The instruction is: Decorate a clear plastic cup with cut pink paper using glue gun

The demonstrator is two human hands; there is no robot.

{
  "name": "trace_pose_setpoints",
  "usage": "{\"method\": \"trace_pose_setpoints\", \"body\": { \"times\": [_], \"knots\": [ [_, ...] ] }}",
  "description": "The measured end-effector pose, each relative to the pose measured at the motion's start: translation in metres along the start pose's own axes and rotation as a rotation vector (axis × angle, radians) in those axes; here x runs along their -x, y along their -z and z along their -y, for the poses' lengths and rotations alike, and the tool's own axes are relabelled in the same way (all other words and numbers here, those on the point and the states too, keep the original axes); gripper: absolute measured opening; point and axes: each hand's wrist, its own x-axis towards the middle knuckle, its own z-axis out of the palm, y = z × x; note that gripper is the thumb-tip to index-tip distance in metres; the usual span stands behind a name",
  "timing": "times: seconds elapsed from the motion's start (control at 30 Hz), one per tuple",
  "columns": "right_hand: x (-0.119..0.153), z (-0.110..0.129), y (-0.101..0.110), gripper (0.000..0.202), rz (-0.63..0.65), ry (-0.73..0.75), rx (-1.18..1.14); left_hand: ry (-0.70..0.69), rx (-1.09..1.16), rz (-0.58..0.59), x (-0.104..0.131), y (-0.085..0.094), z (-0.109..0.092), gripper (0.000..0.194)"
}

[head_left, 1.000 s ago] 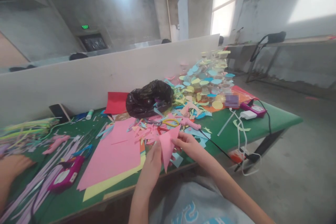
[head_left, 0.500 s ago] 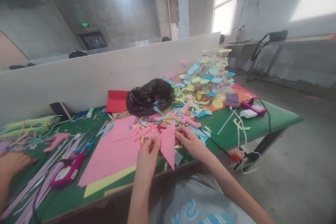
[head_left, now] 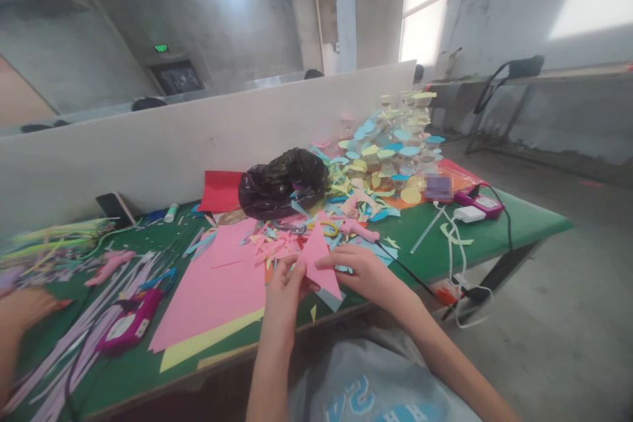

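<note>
A pink paper triangle (head_left: 320,264), its point upward, is held between my two hands over the table's front edge. My left hand (head_left: 287,280) pinches its left side between thumb and fingers. From the right, my right hand (head_left: 353,267) has its fingers closed on the paper's right side. Just behind the triangle are yellow-handled scissors (head_left: 326,229), partly hidden, and a pink glue gun (head_left: 360,231). Large pink sheets (head_left: 217,290) lie to the left, over a yellow sheet (head_left: 212,339).
On the green table (head_left: 531,214) are a black plastic bag (head_left: 281,184), paper scraps, a heap of cups with coloured paper tops (head_left: 395,145) and a magenta device (head_left: 131,323). Another person's hand (head_left: 32,310) rests at the far left. White cables (head_left: 462,277) hang off the right side.
The pink triangle has turned slightly and its lower tip has shifted right. My right hand has moved a little lower, its fingers now lying across the paper's right side.
</note>
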Motion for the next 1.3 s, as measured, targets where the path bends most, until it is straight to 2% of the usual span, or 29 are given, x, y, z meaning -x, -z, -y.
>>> {"method": "trace_pose_setpoints", "body": {
  "times": [0.1, 0.4, 0.53, 0.87, 1.1, 1.3],
  "knots": [
    [0.000, -0.004, 0.000, 0.018, 0.020, 0.003, 0.031, 0.037, 0.023, 0.042, 0.000, 0.001, -0.001, 0.041],
    [0.002, -0.008, -0.001, 0.025, 0.049, 0.006, 0.049, 0.065, -0.035, 0.020, -0.006, 0.008, -0.003, 0.049],
    [0.003, -0.009, -0.001, 0.030, 0.021, -0.023, 0.020, 0.042, -0.021, 0.032, -0.004, 0.009, -0.006, 0.045],
    [0.003, -0.016, -0.003, 0.020, -0.080, 0.029, -0.029, 0.096, -0.032, 0.168, 0.000, 0.011, -0.007, 0.046],
    [0.003, -0.011, 0.001, 0.019, -0.045, -0.058, -0.090, 0.116, -0.049, 0.194, 0.000, 0.013, -0.011, 0.057],
    [0.001, -0.008, -0.008, 0.017, -0.112, -0.260, -0.300, 0.069, -0.099, 0.170, 0.006, 0.009, -0.014, 0.052]
  ]
}}
